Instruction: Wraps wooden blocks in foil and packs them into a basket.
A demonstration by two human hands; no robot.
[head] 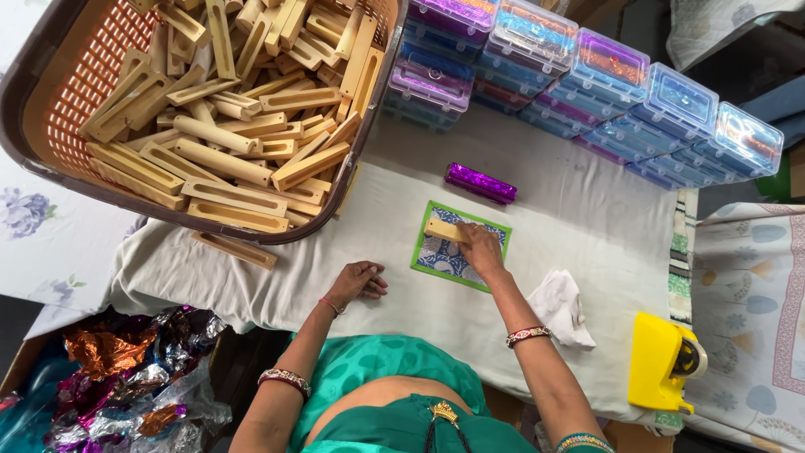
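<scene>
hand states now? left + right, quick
Left hand: loosely curled, resting on the white cloth, holding nothing.
Right hand: fingers pressed on a wooden block lying on the patterned sheet.

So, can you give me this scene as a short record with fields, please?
left hand: the left hand rests on the white cloth, holding nothing
right hand: the right hand presses a wooden piece on a patterned paper sheet
behind the sheet: a purple foil-wrapped piece
upper left: basket of wooden pieces
back row: stacked clear boxes
right edge: yellow tape dispenser
</scene>
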